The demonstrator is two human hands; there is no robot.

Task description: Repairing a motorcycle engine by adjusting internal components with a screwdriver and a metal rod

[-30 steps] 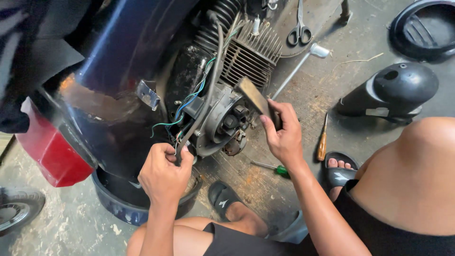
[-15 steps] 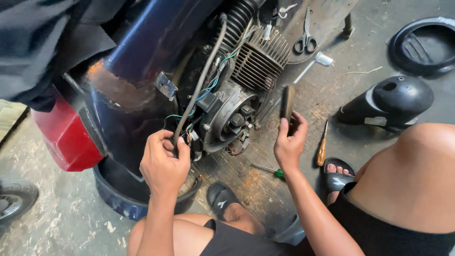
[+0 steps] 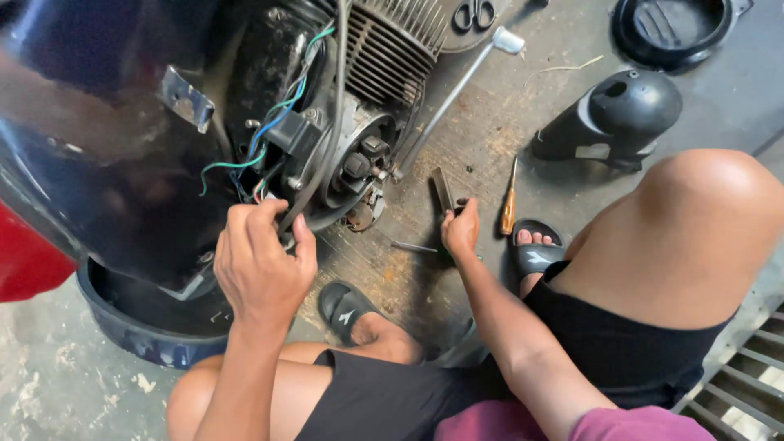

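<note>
Fingers of left hand (image 3: 261, 265) curled round cable (image 3: 331, 147); right hand (image 3: 460, 233) grips flat tool (image 3: 443, 189)

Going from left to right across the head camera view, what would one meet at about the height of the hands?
Red panel → left hand gripping the grey cable → engine hub → right hand holding a dark flat tool → orange-handled screwdriver → black sandal → bare knee.

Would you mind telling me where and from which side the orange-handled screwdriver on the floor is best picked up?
Probably by its orange handle, the thicker end lying nearest the sandalled foot. Come from above, fingers closing across the handle's two sides. The screwdriver lies flat on the floor with its thin shaft pointing away toward the black cover. The right hand rests just beside it.
</note>
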